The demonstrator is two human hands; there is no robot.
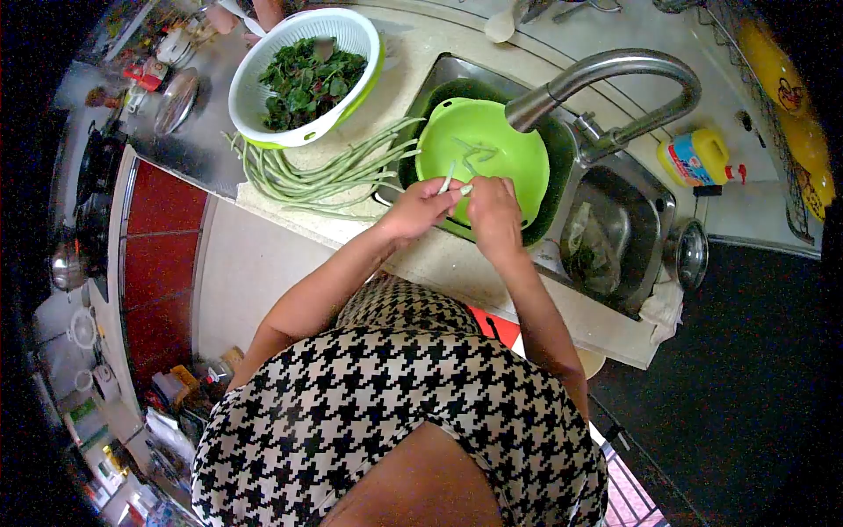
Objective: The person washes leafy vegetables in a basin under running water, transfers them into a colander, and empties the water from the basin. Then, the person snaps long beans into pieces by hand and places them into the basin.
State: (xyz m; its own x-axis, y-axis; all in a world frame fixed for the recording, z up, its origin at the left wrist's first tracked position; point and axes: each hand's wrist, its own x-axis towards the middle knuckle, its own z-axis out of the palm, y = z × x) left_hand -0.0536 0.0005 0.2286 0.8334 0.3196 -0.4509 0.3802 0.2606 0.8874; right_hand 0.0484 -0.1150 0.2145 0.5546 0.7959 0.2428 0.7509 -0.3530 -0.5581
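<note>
My left hand and my right hand meet over the near rim of a bright green basin. Pinched between the fingers of both is a pale long bean, one end sticking up from the left hand. A light tip shows at the right fingertips; whether the bean is snapped there I cannot tell. In the basin lie a few short bean pieces. A bundle of long green beans rests on the counter to the left, its ends reaching the sink edge.
A white colander of leafy greens stands at the back left. The steel faucet arches over the double sink. A plastic bag lies in the right bowl. At the right are a yellow bottle and a metal bowl.
</note>
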